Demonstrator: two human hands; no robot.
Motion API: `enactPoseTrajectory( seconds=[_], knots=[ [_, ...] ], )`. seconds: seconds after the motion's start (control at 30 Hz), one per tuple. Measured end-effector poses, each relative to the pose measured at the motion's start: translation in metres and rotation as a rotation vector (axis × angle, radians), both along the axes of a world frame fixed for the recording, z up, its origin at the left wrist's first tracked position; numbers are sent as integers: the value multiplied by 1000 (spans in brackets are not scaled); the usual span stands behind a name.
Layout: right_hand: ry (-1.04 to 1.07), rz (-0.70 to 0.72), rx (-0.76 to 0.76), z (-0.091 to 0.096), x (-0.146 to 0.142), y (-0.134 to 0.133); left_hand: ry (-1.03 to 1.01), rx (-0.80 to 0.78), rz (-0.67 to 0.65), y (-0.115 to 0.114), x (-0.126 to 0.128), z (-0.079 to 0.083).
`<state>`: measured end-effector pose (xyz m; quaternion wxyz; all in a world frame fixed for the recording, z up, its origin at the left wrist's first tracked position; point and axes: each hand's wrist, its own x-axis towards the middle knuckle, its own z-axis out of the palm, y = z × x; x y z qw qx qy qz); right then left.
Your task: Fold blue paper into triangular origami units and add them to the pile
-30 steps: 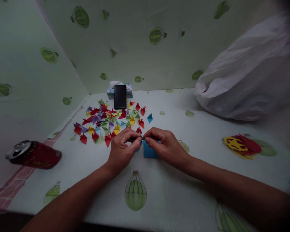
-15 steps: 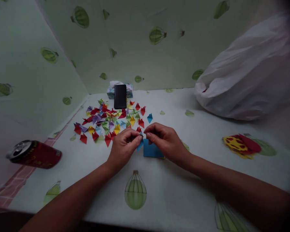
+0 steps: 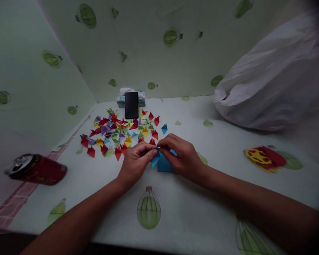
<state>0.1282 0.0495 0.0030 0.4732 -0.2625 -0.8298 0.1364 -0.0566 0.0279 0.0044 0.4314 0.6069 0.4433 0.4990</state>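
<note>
My left hand [image 3: 138, 159] pinches a small blue origami crane [image 3: 155, 160] between thumb and fingertips, a pointed part of it hanging down. From the other side, my right hand [image 3: 179, 152] is closed at the crane's upper tip, and its fingers hide part of the fold. Below the right hand lies a blue square of paper [image 3: 164, 165], partly covered by it. Beyond both hands, one finished-looking blue folded piece [image 3: 164, 128] sits apart from a spread of colourful origami pieces [image 3: 122, 136] in red, yellow, purple, green and blue.
A phone [image 3: 131, 105] leans on a tissue box [image 3: 141, 98] at the back. At the left stands a red drink can [image 3: 38, 169]. A large white plastic bag [image 3: 255, 88] fills the back right, with red and yellow cut-out pieces [image 3: 266, 159] in front of it.
My right hand has moved slightly left, and its fingertips have closed on the crane's tip beside my left fingers. The view has shifted a little.
</note>
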Motion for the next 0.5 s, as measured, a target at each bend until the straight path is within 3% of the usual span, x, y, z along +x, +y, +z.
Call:
enactPoseTrajectory(
  seconds=[0.3, 0.5],
  knots=[
    [-11, -8, 33, 3, 0, -2, 93, 73, 12, -1, 0, 0],
    [12, -13, -124, 6, 0, -2, 139, 117, 21, -2, 0, 0]
  ],
)
